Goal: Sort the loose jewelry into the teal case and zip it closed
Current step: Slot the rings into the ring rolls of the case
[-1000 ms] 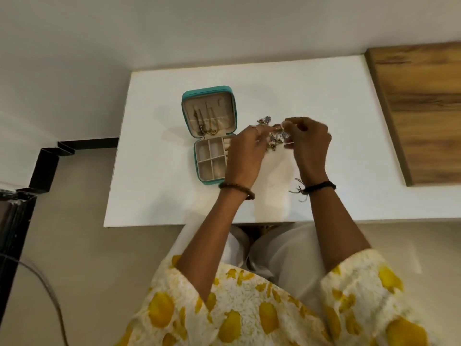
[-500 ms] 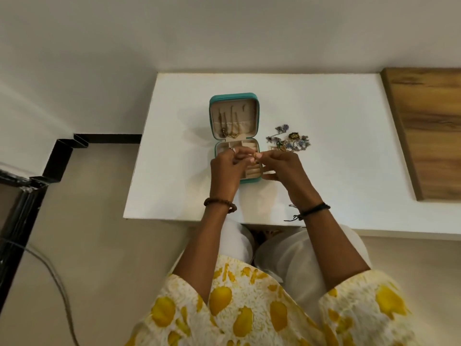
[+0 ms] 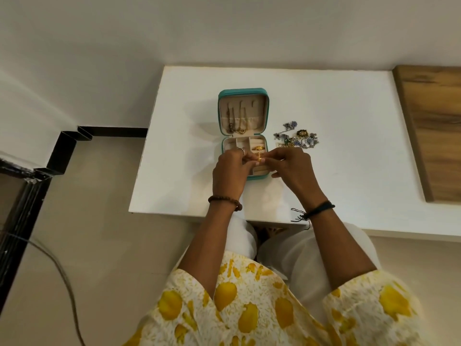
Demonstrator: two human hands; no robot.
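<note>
**Two hands, one small gold piece over the ring rolls**

Both hands meet over the near half of the teal case (image 3: 243,133), pinching a small gold piece (image 3: 259,158) between their fingertips; the left hand (image 3: 230,172) and right hand (image 3: 293,168) each grip a side of it, so neither is free. What sort of piece it is, ring or earring, is too small to tell.

The case lies open on the bench (image 3: 336,101), towards the left edge and roughly midway between far and near edges. Its lid is folded back with chains hanging from the hooks, and its tray shows small compartments and padded rolls. Another gold item (image 3: 258,147) already sits in the tray, just beyond the fingertips.

To do this step well, I judge the piece should be lowered straight into its slot and pressed until it seats before either hand lets go, keeping clear of the gold item beside it.

Just right of the case, the loose jewelry (image 3: 296,140) lies in a tangled heap, likely needing patient separating. Zipping comes last.
</note>
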